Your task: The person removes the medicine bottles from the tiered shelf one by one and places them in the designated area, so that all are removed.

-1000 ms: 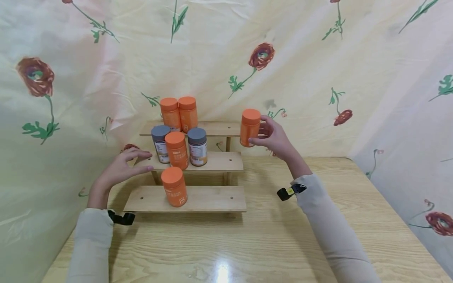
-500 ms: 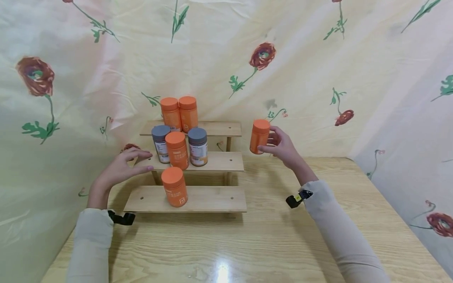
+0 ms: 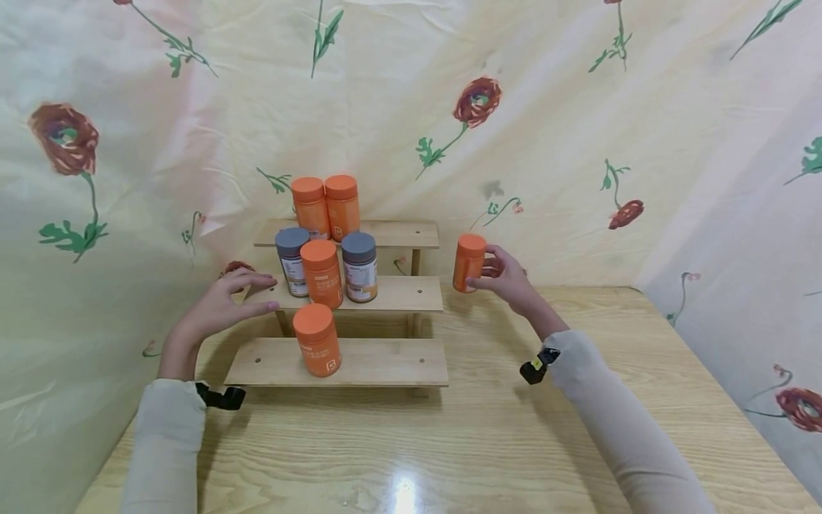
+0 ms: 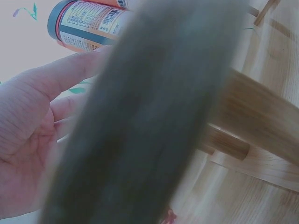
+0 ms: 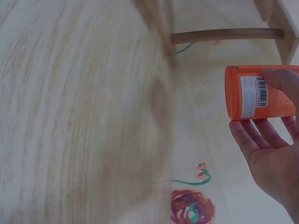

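My right hand [image 3: 509,278] grips an orange jar [image 3: 469,264] with an orange lid, thumb on one side and fingers on the other. The jar hangs almost upright just off the right end of the stepped wooden shelf [image 3: 411,293]. In the right wrist view its label with a barcode shows beside my thumb. My left hand [image 3: 221,303] is at the left end of the middle tier, fingers extended and thumb apart; whether it touches the wood I cannot tell. Nearest to it is a grey-lidded jar [image 3: 292,264]. A dark blurred strip [image 4: 145,112] hides much of the left wrist view.
Two orange jars [image 3: 342,208] stand on the top tier. On the middle tier an orange jar [image 3: 322,275] sits between the grey-lidded jar and another grey-lidded jar [image 3: 360,270]. One orange jar [image 3: 317,343] is on the bottom tier. Flowered cloth [image 3: 546,143] hangs behind the wooden table [image 3: 514,442].
My right hand has carried the orange jar to the right, away from the top tier, and then lower toward the table. My left hand and the jars on the shelf have stayed put.
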A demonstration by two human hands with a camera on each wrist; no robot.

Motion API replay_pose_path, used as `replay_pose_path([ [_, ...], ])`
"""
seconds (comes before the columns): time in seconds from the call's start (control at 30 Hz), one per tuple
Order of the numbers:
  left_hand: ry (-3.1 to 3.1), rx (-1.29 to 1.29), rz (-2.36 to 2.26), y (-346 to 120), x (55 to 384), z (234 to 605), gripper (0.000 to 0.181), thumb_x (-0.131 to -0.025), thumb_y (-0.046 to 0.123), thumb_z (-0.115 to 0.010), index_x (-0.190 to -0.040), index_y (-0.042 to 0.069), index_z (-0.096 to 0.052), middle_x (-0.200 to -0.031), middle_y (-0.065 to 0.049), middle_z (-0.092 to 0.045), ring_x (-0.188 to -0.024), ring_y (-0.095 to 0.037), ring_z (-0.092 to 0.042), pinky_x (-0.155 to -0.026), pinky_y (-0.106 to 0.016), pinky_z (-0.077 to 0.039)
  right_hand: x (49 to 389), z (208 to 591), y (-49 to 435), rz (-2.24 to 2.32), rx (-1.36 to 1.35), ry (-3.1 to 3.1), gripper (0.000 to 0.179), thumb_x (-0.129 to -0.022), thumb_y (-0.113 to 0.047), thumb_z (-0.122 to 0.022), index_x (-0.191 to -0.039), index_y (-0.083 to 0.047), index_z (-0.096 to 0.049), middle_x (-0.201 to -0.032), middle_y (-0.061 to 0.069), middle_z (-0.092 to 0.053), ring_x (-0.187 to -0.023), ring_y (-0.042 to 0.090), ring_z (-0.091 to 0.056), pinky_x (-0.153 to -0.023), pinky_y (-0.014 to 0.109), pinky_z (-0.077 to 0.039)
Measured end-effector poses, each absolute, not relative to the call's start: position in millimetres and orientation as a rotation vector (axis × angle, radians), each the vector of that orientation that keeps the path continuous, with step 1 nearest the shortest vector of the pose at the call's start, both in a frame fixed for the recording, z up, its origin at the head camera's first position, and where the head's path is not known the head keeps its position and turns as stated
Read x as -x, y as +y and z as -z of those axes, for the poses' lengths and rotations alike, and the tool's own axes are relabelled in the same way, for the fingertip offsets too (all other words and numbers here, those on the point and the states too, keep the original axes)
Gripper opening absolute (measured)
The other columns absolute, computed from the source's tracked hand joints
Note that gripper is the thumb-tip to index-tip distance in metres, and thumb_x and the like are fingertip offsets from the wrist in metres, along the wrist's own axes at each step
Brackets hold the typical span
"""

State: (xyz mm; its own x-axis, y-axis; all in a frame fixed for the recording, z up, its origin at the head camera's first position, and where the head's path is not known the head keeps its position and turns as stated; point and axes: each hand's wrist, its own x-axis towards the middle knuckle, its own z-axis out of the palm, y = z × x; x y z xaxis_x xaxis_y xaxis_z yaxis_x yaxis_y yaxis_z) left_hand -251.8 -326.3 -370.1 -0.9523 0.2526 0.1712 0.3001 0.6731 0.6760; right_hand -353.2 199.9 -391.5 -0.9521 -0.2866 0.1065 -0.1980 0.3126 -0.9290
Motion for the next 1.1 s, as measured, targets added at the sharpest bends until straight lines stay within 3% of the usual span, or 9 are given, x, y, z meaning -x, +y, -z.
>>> replay_pose_path([
  [0.33, -2.811, 0.475, 1.162, -326.1, 251.2, 368.2, 0.053, -0.091, 0.032, -0.079, -0.135, 0.007, -0.065, -0.14, -0.016, -0.058, -0.13, -0.034, -0.049, -0.107, -0.066, -0.039, 366.1, 411.3, 199.6, 1.745, 0.509, 2.439, 0.069, -0.084, 0.004, -0.079, -0.144, -0.004, -0.045, -0.128, 0.024, -0.063, -0.105, 0.012, -0.065, -0.085, 0.024, -0.058],
  [0.7, -2.809, 0.472, 1.166, -326.3, 251.0, 368.4, 0.052, -0.091, 0.031, -0.079, -0.134, 0.007, -0.065, -0.139, -0.015, -0.058, -0.13, -0.034, -0.048, -0.108, -0.066, -0.038, 369.3, 417.8, 193.3, 1.744, 0.471, 2.37, 0.069, -0.087, 0.003, -0.076, -0.147, -0.004, -0.042, -0.138, 0.03, -0.057, -0.123, 0.032, -0.059, -0.085, 0.024, -0.058],
  [1.1, -2.8, 0.468, 1.169, -325.2, 251.1, 370.2, 0.052, -0.09, 0.031, -0.08, -0.134, 0.007, -0.066, -0.137, -0.014, -0.059, -0.128, -0.032, -0.049, -0.107, -0.065, -0.04, 378.5, 433.8, 192.1, 1.748, 0.419, 2.4, 0.069, -0.088, 0.001, -0.077, -0.148, -0.006, -0.042, -0.139, 0.024, -0.056, -0.125, 0.034, -0.058, -0.091, 0.026, -0.056],
])
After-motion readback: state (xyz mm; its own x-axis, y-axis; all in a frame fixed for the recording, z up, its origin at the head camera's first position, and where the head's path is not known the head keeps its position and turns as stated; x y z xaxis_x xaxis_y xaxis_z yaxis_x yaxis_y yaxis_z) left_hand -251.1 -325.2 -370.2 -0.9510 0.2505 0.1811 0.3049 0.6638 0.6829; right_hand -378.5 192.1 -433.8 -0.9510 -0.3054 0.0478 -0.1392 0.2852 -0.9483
